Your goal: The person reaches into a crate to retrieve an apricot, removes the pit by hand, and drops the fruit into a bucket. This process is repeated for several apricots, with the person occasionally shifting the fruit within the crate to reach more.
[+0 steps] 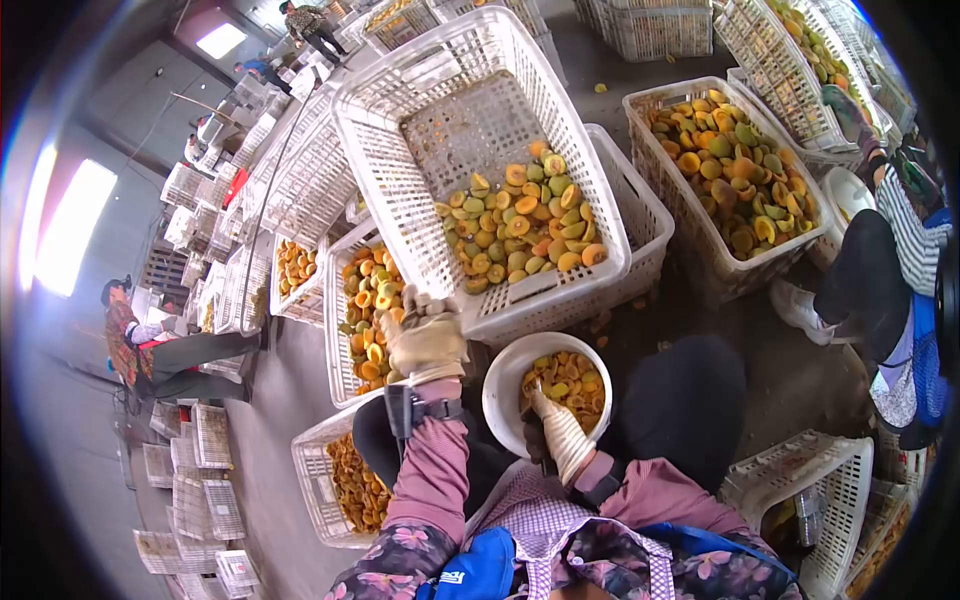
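Observation:
A white bucket with orange fruit pieces in it stands between my knees. My right hand, in a pale glove, reaches over its near rim; its fingertips are hidden or too small to read. My left hand, also gloved, is raised with bent fingers beside the large tilted white crate, near its lower left corner. Whether it holds anything cannot be made out. Halved green and orange fruit lies heaped in the crate's near end. Below my left hand, a crate of orange halves stands at the left.
A full fruit crate stands right of the middle. A co-worker sits at the right edge. Another person stands far left. Crate stacks line the left. A crate of darker pieces sits by my left knee.

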Tool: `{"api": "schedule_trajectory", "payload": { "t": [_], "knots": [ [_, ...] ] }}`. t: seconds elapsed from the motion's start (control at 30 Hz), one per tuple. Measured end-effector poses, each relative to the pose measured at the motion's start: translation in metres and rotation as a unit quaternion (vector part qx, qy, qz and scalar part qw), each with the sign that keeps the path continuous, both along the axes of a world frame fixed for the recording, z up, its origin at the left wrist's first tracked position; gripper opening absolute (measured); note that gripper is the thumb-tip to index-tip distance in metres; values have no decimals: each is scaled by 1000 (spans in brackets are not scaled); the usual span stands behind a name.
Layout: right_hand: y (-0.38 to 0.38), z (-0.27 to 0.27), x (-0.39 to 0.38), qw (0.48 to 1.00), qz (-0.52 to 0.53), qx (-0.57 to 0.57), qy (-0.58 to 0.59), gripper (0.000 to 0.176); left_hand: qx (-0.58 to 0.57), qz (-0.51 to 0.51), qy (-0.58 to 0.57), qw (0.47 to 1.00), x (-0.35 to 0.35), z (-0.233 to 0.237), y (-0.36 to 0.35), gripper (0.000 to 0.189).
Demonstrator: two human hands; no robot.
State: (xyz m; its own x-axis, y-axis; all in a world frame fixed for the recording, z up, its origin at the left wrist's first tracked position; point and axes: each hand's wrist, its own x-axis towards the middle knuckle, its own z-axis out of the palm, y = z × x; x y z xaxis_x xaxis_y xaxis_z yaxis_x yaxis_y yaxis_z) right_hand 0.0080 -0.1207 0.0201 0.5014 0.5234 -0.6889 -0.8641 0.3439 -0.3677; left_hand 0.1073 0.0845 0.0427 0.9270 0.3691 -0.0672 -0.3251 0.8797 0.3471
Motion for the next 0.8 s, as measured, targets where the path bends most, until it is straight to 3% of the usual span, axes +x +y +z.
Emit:
{"api": "schedule_trajectory", "payload": {
  "t": [0.03, 0.07, 0.1, 0.13, 0.17, 0.2, 0.23, 0.27, 0.3, 0.33, 0.37, 0.47, 0.57, 0.63, 0.67, 0.7, 0.73, 0.77, 0.8],
  "knots": [
    [0, 3, 2, 1000, 1, 3, -11, 39, 57, 33, 126, 990, 22, 0, -4, 37],
    [4, -3, 4, 1000, 3, 7, -26, 38, 399, 41, 182, 898, 45, -7, -7, 31],
    [8, -11, 5, 999, 4, 11, -41, 37, 612, 21, 170, 772, 79, -39, 13, 27],
    [11, -15, 7, 999, -5, 14, -49, 34, 781, 46, 143, 606, 113, -70, 32, 23],
    [13, -16, 9, 999, -11, 8, -52, 33, 866, -4, 142, 479, 154, -119, 58, 23],
    [15, -19, 10, 998, -21, -15, -65, 32, 930, -43, 119, 345, 193, -165, 84, 27],
    [17, -16, 17, 996, -32, -37, -78, 32, 964, -131, 164, 165, 210, -156, 67, 35],
    [14, -9, 22, 998, -17, -45, -40, 31, 941, -219, 220, 137, 215, -151, 50, 40],
    [14, -15, 23, 998, -6, -49, -45, 31, 906, -303, 274, 106, 205, -115, 15, 45],
    [14, -19, 24, 998, -6, -47, -44, 31, 923, -271, 258, 93, 202, -131, 17, 53],
    [14, -21, 26, 998, -5, -44, -42, 30, 933, -260, 250, 4, 194, -110, -3, 58],
    [11, -17, 34, 999, 5, -32, -8, 30, 940, -200, 273, 38, 203, -142, 13, 61],
    [11, -18, 36, 1000, 2, -17, -7, 28, 915, -271, 289, 81, 204, -132, 15, 51],
    [10, -16, 37, 1000, 11, -24, -2, 27, 861, -111, 331, 370, 202, -123, 28, 33],
    [10, -20, 35, 1000, 16, -12, -11, 30, 843, -20, 310, 438, 199, -107, 32, 21],
    [10, -23, 35, 1000, 21, -1, -20, 33, 842, 50, 318, 432, 225, -131, 60, 20],
    [10, -20, 35, 1000, 16, -5, -15, 33, 748, 63, 296, 591, 242, -141, 75, 21],
    [10, -23, 35, 1000, 17, -7, -14, 33, 747, 63, 296, 591, 250, -123, 72, 21],
    [11, -28, 34, 1000, 15, -5, -8, 32, 821, 49, 294, 487, 255, -89, 59, 21]
  ]
}}
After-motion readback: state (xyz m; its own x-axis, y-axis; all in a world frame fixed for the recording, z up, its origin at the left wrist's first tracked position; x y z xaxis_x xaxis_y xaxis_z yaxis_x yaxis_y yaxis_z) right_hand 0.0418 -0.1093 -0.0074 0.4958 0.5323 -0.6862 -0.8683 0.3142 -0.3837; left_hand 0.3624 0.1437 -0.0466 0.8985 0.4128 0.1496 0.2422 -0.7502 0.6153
